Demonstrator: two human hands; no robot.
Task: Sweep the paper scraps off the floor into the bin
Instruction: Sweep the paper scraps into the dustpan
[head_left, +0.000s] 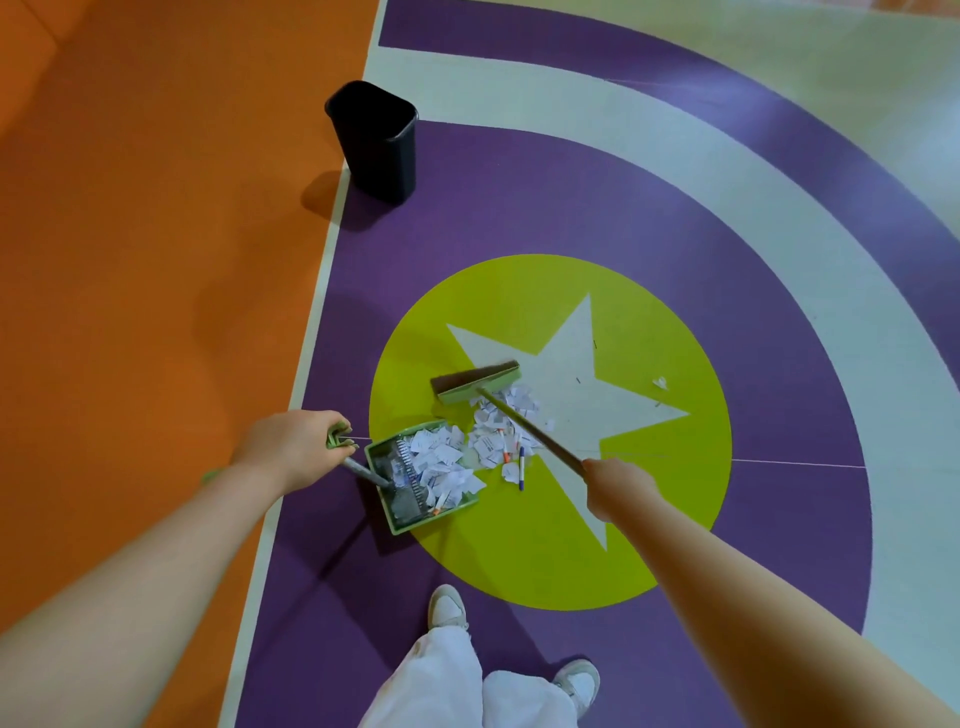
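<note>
Left hand (296, 447) grips dustpan (421, 483) handle | right hand (615, 486) clasps broom (478, 384) stick, running up-left to head | paper scraps (498, 436) between broom and pan mouth, some inside | bin (376, 140) upright, well apart | writing unreadable

No readable text, brand or number anywhere. Paper scraps (491, 441) in the dustpan (400, 522) and on the floor carry dark printed lines, too small and blurred to read. Pens (521, 467) among the scraps show no legible marking. Bin (379, 140) is plain black, no label. Only sign is the floor graphic: a pale star (576, 374) inside a lime circle (519, 561) on purple, no lettering on it.
</note>
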